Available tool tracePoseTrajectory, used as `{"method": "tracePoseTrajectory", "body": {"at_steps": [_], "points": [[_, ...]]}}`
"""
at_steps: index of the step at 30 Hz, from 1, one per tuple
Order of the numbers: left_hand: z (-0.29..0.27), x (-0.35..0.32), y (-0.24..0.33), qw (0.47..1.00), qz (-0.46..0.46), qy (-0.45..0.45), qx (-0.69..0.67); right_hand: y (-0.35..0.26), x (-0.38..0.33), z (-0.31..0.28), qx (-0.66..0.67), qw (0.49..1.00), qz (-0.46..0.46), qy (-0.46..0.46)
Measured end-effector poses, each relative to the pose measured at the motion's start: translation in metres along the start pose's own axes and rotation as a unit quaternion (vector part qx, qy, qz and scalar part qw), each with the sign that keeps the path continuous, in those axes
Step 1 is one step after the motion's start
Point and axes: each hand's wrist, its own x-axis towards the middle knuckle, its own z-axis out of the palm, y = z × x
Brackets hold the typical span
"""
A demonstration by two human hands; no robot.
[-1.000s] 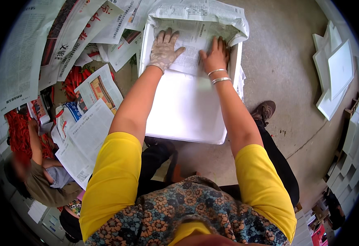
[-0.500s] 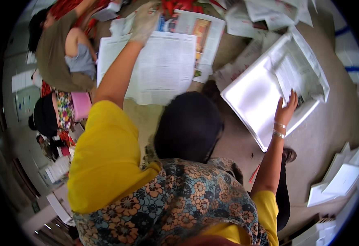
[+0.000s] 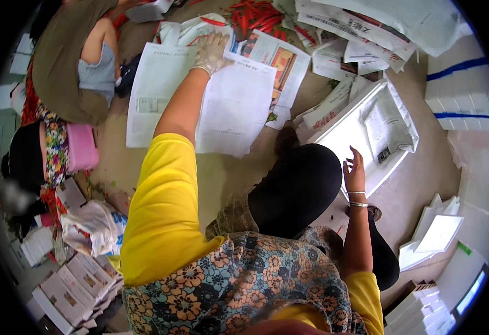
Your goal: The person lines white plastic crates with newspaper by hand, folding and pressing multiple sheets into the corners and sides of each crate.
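My left hand [image 3: 212, 54], in a pale thin glove, lies on the far part of a spread newspaper [image 3: 234, 111]. Its fingers are stretched out over the paper. A second, coloured newspaper sheet [image 3: 295, 84] pokes out from beneath at the right. At the right a white foam box [image 3: 361, 114] stands tilted, with a sheet of newspaper [image 3: 388, 123] lining part of its inside. Over the near side of this box is my bare right hand [image 3: 355, 174], bangles at its wrist, fingers apart and holding nothing.
Red chili peppers [image 3: 258, 15] lie beyond the newspapers. Printed bags [image 3: 361, 28] are heaped at the far right. Stacked white boxes [image 3: 459, 84] and foam lids [image 3: 431, 234] stand right. Another person [image 3: 71, 67] crouches at the far left, near a pink stool [image 3: 82, 146].
My left hand has come nearer from the newspaper's far edge onto the sheet. My right hand has drawn back from the lining paper in the foam box. The view has shifted.
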Motion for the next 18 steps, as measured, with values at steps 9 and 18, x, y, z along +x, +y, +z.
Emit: {"method": "tracePoseTrajectory", "body": {"at_steps": [9, 18], "points": [[-0.083, -0.015, 0.045, 0.952, 0.231, -0.165, -0.113, -0.034, 0.007, -0.021, -0.029, 0.996, -0.079, 0.040], [-0.268, -0.001, 0.215, 0.828, 0.527, 0.140, -0.127, -0.137, 0.085, -0.098, 0.066, 0.993, -0.018, 0.099]]}}
